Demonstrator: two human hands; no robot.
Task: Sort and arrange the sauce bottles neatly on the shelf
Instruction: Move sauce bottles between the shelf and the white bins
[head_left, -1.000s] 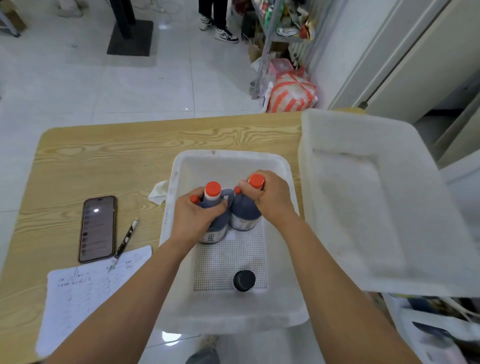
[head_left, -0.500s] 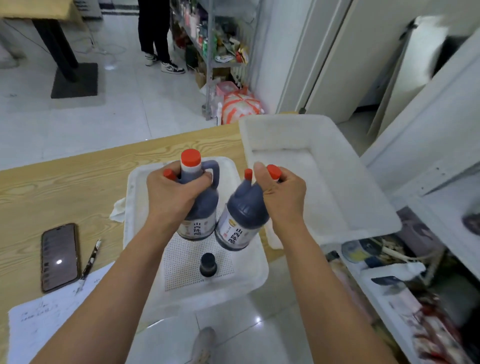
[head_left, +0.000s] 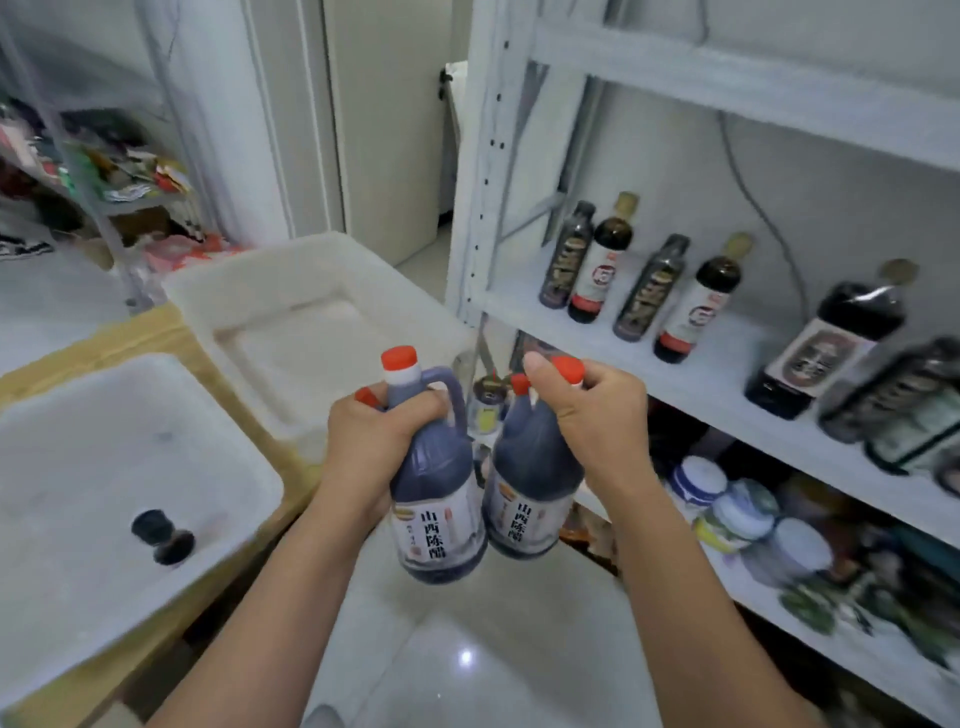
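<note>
Both bottles in hand carry white labels printed with the characters 山西陈醋, Shanxi aged vinegar, over dark liquid and under red caps. The left hand (head_left: 376, 441) is clamped around the neck and shoulder of the left vinegar bottle (head_left: 434, 499), its fingers wrapped below the moulded handle. The right hand (head_left: 592, 415) is closed on the neck of the right vinegar bottle (head_left: 532, 493), thumb up beside the cap. The two bottles hang upright, touching near their bases, above the tiled floor (head_left: 467, 649) between the worktop (head_left: 171, 338) and the white shelf (head_left: 696, 384). On that shelf stand slim dark sauce bottles (head_left: 602, 260) in pairs, with red-and-white labels too blurred to read, and larger dark bottles (head_left: 826, 343) further right. The shelf below holds jars (head_left: 727, 499). On the worktop, a near white tray (head_left: 104, 467) holds one small dark bottle (head_left: 163, 535); the far white tray (head_left: 311, 312) sits behind it.
</note>
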